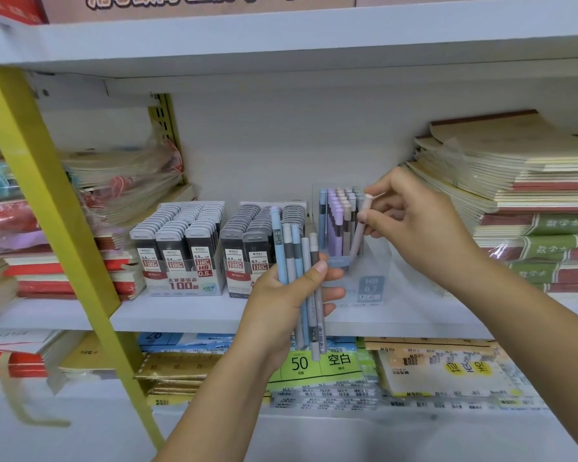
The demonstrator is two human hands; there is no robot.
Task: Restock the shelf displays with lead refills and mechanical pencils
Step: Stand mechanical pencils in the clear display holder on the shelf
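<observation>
My left hand (282, 300) grips a bundle of blue and grey mechanical pencils (296, 258), held upright in front of the shelf. My right hand (417, 225) pinches a single pinkish-grey pencil (359, 233) near its top; its lower end is inside a clear plastic display box (369, 281) labelled HB 0.7. That box holds several upright pastel pencils (339, 211). Left of it stand two display boxes of lead refills, one marked 0.5 (181, 248) and one marked 0.7 (247, 245), both packed with dark cases.
Wrapped notebook stacks (531, 201) fill the shelf's right side, and more stacks (121, 191) sit at the left. A yellow upright (47, 208) slants across the left. Paper packs (331, 368) lie on the shelf below. The white shelf edge (187, 318) runs under the boxes.
</observation>
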